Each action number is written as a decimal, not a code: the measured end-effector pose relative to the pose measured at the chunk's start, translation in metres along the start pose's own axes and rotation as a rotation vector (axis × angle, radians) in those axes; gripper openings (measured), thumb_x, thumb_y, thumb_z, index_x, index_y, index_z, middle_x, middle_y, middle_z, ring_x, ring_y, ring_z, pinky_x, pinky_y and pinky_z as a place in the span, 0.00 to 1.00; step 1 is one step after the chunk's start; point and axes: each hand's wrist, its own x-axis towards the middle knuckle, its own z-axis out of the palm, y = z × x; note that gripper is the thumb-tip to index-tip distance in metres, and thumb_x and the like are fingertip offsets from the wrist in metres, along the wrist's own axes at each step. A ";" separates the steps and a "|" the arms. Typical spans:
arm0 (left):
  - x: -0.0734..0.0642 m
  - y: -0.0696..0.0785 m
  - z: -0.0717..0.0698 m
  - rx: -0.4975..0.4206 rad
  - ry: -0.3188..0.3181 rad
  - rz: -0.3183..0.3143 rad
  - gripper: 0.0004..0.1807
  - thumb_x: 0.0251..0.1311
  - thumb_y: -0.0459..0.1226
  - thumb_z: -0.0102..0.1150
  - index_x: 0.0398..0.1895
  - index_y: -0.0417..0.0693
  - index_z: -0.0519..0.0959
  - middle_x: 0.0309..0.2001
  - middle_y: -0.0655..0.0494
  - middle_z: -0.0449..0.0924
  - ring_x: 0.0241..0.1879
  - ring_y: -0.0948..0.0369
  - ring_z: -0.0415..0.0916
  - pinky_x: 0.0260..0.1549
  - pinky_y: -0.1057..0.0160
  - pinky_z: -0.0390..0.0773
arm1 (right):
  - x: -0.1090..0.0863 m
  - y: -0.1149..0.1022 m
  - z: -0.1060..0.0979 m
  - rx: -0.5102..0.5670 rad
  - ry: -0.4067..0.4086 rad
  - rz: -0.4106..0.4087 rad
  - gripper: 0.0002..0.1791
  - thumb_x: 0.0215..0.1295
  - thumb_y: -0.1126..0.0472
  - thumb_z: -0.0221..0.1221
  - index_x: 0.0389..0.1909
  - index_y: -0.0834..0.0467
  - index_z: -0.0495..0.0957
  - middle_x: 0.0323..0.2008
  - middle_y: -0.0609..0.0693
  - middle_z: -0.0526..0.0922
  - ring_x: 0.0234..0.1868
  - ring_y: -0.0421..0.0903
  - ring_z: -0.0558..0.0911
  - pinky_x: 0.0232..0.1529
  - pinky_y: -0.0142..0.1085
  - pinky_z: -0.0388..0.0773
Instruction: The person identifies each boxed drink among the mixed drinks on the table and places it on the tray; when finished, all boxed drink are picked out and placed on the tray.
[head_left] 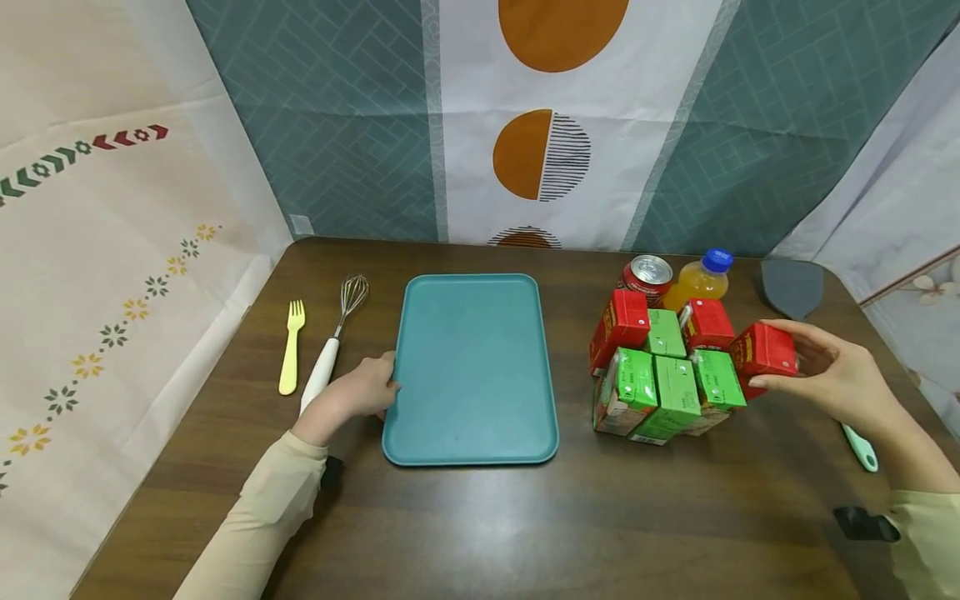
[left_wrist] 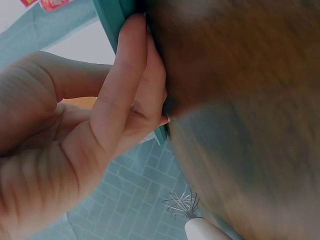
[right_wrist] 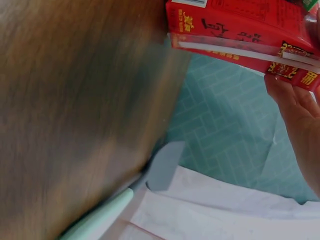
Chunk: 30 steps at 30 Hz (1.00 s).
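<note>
My left hand point(head_left: 362, 388) is at the left edge of a teal rectangular tray point(head_left: 474, 371), its curled fingers holding the rim; the thumb tip is hidden in the left wrist view. On the right, my right hand point(head_left: 843, 371) grips a red drink carton point(head_left: 765, 350) between thumb and fingers. The same carton point(right_wrist: 240, 35) fills the top right of the right wrist view; whether it touches the table I cannot tell. Just left of it stand green cartons point(head_left: 677, 396) in a front row, with red cartons point(head_left: 621, 325) and another green carton point(head_left: 664, 333) behind.
Behind the cartons are a red can point(head_left: 647, 279) and an orange drink bottle point(head_left: 701, 282) with a blue cap. A grey spatula point(head_left: 792, 287) with a pale green handle lies at the right, partly behind my hand. A yellow fork point(head_left: 291, 354) and a whisk point(head_left: 322, 371) lie left of the tray.
</note>
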 end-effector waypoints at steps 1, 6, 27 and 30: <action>0.001 0.000 0.001 0.005 0.000 0.004 0.25 0.65 0.27 0.41 0.62 0.20 0.51 0.43 0.26 0.74 0.19 0.57 0.79 0.22 0.62 0.77 | -0.002 0.000 -0.001 0.009 0.009 0.003 0.39 0.43 0.65 0.73 0.60 0.56 0.71 0.40 0.24 0.74 0.36 0.20 0.75 0.28 0.20 0.72; 0.003 0.001 0.002 0.023 -0.002 0.015 0.22 0.64 0.27 0.41 0.58 0.21 0.55 0.37 0.30 0.76 0.18 0.57 0.79 0.22 0.63 0.76 | -0.008 -0.005 -0.014 0.052 0.092 0.025 0.38 0.46 0.69 0.70 0.61 0.55 0.70 0.42 0.27 0.73 0.37 0.20 0.74 0.29 0.17 0.72; 0.003 0.002 -0.005 0.041 -0.037 -0.003 0.22 0.65 0.27 0.41 0.58 0.21 0.56 0.43 0.26 0.74 0.21 0.57 0.80 0.24 0.63 0.76 | -0.007 -0.111 -0.048 0.138 0.456 -0.274 0.38 0.52 0.77 0.59 0.66 0.56 0.62 0.59 0.38 0.69 0.55 0.37 0.68 0.64 0.31 0.59; 0.003 0.002 -0.005 0.046 -0.043 -0.004 0.23 0.65 0.27 0.41 0.59 0.20 0.54 0.44 0.25 0.73 0.21 0.57 0.80 0.24 0.63 0.76 | -0.006 -0.137 -0.036 0.367 0.431 -0.341 0.37 0.49 0.78 0.63 0.63 0.61 0.66 0.57 0.47 0.73 0.54 0.42 0.70 0.56 0.25 0.67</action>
